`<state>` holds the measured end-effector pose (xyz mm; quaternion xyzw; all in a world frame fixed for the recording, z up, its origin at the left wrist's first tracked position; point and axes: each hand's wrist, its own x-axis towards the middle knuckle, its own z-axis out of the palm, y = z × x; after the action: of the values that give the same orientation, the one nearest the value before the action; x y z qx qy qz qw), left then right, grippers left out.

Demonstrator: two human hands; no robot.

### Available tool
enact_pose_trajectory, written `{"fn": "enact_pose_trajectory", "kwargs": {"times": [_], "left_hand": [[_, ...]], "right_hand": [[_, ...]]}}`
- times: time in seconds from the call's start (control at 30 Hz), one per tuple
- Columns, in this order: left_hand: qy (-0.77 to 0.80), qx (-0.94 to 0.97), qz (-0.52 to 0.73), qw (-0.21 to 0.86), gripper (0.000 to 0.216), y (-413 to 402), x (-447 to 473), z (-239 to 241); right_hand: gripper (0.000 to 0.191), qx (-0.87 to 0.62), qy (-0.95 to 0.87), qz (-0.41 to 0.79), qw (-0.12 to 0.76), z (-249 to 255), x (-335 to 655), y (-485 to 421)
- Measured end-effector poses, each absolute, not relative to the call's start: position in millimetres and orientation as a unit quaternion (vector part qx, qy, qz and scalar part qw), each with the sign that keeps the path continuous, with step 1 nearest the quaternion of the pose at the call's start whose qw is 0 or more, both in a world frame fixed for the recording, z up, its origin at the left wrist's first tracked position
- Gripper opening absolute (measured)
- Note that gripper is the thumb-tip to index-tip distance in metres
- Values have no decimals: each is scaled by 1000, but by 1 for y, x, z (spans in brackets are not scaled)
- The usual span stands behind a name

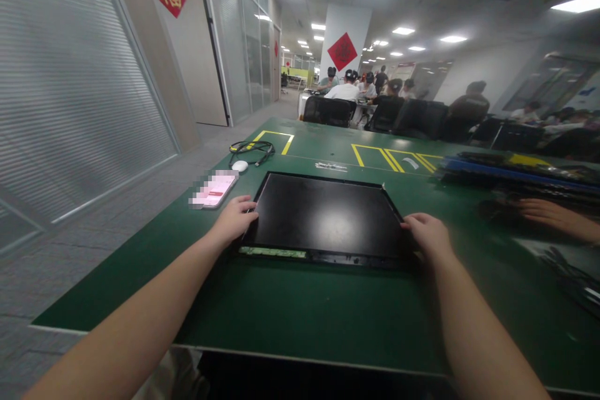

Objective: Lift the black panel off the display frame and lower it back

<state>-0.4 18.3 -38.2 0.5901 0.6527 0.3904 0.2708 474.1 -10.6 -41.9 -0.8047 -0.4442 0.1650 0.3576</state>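
Black display panel (328, 215) lies flat on the green table (300, 312), centred between both arms. Its left edge is clasped by the left hand (233, 220) and its right edge by the right hand (427, 232), fingers curled over the rims. Step is judged as a two-sided grip being set on the panel. Any move calls for even hold on both sides, with the exposed circuit strip (272, 252) at the near edge left untouched. Phone (215, 190) and mouse (240, 165) are seen far-left, a co-worker's hand (546, 212) right.

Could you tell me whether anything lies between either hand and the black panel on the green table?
Nothing visible does: the left hand and the right hand both rest on the side edges of the black panel.
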Motion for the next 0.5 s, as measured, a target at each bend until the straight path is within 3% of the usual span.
{"fn": "enact_pose_trajectory", "kwargs": {"times": [0.5], "left_hand": [[660, 612, 349, 261, 27, 21, -1, -42]], "right_hand": [[25, -801, -470, 128, 348, -42, 475, -11]]}}
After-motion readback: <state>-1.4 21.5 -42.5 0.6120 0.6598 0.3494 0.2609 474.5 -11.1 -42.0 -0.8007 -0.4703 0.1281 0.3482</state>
